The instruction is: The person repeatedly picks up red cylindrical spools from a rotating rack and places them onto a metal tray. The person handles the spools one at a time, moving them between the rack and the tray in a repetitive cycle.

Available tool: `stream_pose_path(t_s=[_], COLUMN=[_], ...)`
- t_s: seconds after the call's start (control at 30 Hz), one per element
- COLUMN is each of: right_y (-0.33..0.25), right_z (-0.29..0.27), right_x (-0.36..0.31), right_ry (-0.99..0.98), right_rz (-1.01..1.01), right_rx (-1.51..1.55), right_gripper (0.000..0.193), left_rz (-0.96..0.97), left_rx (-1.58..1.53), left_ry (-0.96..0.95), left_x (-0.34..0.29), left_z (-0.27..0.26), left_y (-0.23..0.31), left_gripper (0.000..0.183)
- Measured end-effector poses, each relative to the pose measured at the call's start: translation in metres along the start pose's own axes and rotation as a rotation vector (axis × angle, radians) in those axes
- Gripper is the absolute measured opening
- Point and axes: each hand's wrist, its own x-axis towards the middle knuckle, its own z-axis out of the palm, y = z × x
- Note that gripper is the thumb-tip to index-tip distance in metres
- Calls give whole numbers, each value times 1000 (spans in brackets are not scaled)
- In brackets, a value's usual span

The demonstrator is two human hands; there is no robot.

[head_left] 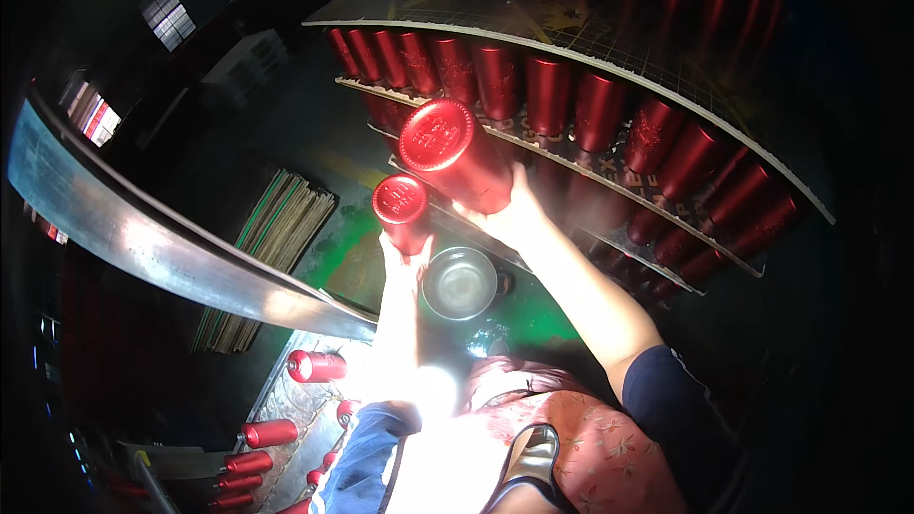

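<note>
My right hand (512, 216) is closed round a shiny red bottle (486, 171), its embossed round base tilted up toward me. Lower and to the left, my left hand (407, 265) grips a second red bottle (404, 226), also base up. The necks of both bottles are hidden. Just beyond them, a long row of similar red bottles (547, 95) stands on a tiered rack. The rack's white board edge (571, 165) runs close past my right hand.
A curved metal rail (162, 247) sweeps across the left. Below it, more red bottles (317, 366) lie on a metal surface. A round metal bowl (459, 283) sits under my hands, and a stack of thin boards (276, 228) stands to the left.
</note>
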Motion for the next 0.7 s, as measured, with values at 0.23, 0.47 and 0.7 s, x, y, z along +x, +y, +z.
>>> stream_pose_path(t_s=[0.23, 0.47, 0.7], right_y=[28, 44, 42], right_z=[-63, -79, -103], right_x=[108, 144, 141], right_ry=[-38, -131, -291], right_rz=[93, 260, 366], right_rx=[225, 280, 461], right_gripper=[65, 58, 72], left_rz=[-350, -385, -240], left_rx=[-345, -503, -375], left_ry=[-70, -216, -234], left_x=[42, 61, 55], left_z=[2, -2, -1], left_y=[4, 19, 16], left_gripper=[68, 70, 65])
